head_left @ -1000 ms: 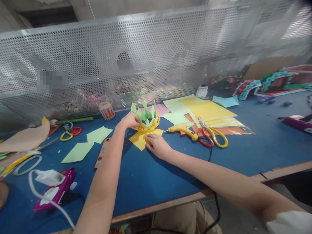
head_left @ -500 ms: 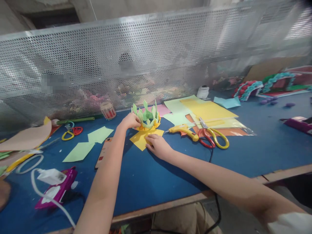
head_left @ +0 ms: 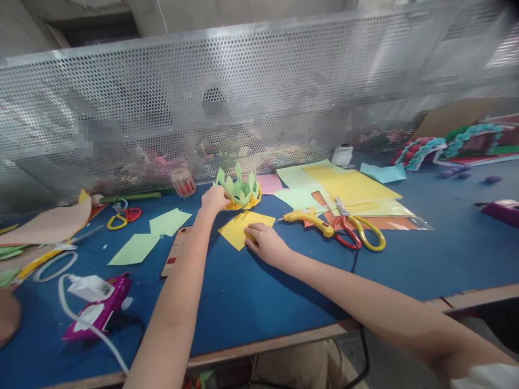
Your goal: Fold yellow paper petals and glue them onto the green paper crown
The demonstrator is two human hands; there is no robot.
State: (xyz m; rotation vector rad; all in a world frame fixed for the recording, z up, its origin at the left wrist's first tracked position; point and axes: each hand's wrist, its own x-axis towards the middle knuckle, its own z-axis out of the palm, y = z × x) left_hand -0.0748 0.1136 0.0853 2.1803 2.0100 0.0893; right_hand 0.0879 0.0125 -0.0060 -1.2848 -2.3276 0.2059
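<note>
My left hand (head_left: 214, 199) grips the left side of a green and yellow paper flower (head_left: 240, 189) with upright pointed petals, held just beyond a yellow paper square (head_left: 240, 226). My right hand (head_left: 265, 241) lies flat on the near right corner of that square, pressing it to the blue table (head_left: 251, 302). The flower stands apart from the square now, toward the mesh screen.
A yellow glue gun (head_left: 306, 219) and red-yellow scissors (head_left: 359, 229) lie right of the square, by stacked coloured sheets (head_left: 348, 186). Green paper pieces (head_left: 152, 235), a phone (head_left: 176, 251), small scissors (head_left: 121, 218) and a purple tool (head_left: 99, 310) sit left. A perforated metal screen (head_left: 259, 97) walls the back.
My left hand has lifted the paper flower off the yellow square and carried it a little away, toward the screen. My right hand stays on the square.
</note>
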